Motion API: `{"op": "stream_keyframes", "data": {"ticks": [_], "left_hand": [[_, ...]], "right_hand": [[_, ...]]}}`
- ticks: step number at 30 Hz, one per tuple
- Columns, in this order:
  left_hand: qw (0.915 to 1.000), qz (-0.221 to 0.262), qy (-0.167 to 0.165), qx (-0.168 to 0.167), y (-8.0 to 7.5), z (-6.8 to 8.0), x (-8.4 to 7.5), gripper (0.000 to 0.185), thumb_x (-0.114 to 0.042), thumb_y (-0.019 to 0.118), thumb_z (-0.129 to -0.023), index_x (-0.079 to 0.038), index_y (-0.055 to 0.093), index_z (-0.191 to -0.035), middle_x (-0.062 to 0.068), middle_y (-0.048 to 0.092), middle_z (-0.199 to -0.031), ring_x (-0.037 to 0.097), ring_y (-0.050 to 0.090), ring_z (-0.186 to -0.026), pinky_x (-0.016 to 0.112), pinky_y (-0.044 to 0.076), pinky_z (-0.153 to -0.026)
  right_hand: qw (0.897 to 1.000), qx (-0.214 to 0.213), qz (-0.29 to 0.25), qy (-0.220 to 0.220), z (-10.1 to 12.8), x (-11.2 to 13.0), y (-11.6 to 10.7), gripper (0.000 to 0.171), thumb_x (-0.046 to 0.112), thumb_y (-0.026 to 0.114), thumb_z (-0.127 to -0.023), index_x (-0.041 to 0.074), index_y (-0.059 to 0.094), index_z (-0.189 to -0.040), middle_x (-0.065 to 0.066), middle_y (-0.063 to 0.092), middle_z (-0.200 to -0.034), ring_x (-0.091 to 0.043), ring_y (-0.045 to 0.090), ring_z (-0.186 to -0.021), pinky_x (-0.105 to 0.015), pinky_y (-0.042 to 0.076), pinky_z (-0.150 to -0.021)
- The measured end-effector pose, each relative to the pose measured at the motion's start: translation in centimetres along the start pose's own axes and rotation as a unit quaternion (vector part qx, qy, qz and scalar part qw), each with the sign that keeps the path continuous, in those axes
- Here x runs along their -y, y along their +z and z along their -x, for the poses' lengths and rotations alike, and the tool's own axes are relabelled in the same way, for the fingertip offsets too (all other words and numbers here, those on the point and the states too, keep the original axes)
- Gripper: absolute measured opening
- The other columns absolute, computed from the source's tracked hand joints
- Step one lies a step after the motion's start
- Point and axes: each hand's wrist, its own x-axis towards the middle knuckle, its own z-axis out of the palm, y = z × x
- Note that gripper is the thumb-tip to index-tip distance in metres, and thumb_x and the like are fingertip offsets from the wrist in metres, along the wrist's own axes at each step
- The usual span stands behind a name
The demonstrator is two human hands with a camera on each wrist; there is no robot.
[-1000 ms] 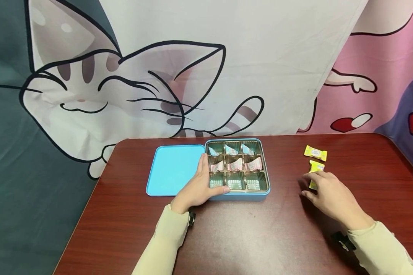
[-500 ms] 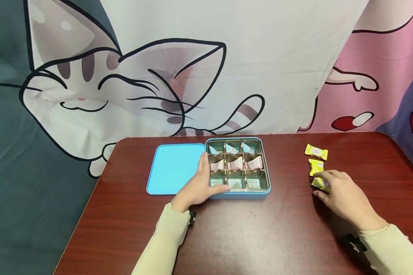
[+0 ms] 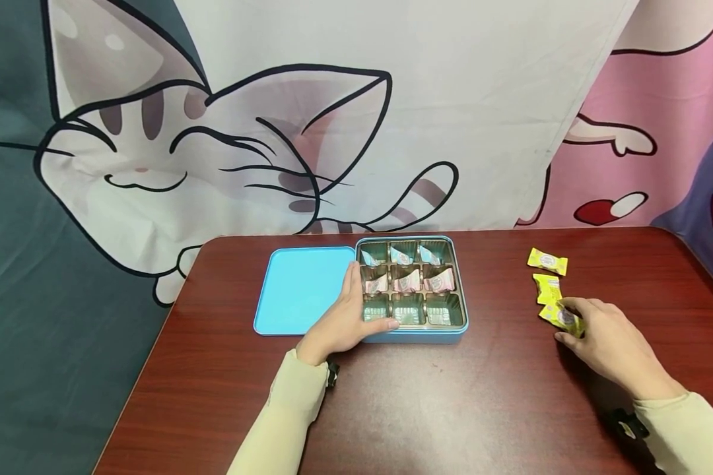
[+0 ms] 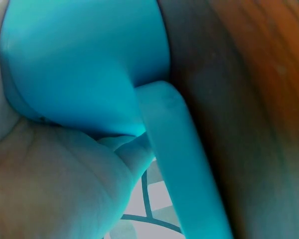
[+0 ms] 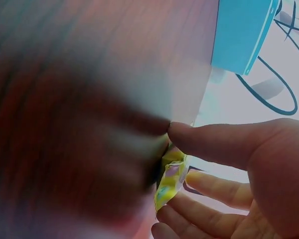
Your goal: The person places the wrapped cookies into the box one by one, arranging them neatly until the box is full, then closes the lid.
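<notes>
- Near candy [image 3: 560, 317]: yellow, at the bench's 2 o'clock, pinched by the right hand [image 3: 614, 346].
- Right hand: narrow, thumb and fingers about that candy, reaching in from 4 o'clock.
- Middle candy [image 3: 547, 289]: at the near candy's 11 o'clock; I cannot tell whether the two touch.
- Far candy [image 3: 548, 261]: at the middle one's 12 o'clock, just apart from it, near the bench's far edge.
- Bench [image 3: 451, 409]: a broad stretch of wood runs from the candies toward 9 o'clock, up to the tin [image 3: 412, 336].
- Tin: just inside the far edge, its 9 o'clock wall against the left hand [image 3: 341, 323].
- Left hand: wide, fingers straight, thumb on the rim at 7 o'clock.
- Lid [image 3: 300, 290]: flat, just beside the tin at 9 o'clock.
- Print on the candies: too small to read.
- Counts: three yellow candies; inside the tin's nine compartments [image 3: 408, 310], three blue candies [image 3: 401, 256] and three pink candies [image 3: 407, 282].
</notes>
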Motion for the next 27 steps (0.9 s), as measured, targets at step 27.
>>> {"op": "stream_keyframes", "data": {"ticks": [27], "left_hand": [[1.0000,-0.002,0.003,-0.001,-0.06,0.04,0.07,0.127,-0.058,0.073,-0.086,-0.010,-0.020,-0.158,0.013,-0.021,-0.166,0.024,0.000,-0.153,0.045,0.029,-0.116]], "right_hand": [[1.000,-0.008,0.018,-0.001,0.32,-0.32,0.26,0.042,0.001,0.086,-0.065,-0.010,0.065,-0.100,-0.023,0.065,-0.084,-0.034,0.060,-0.070,-0.055,0.047,-0.062]]}}
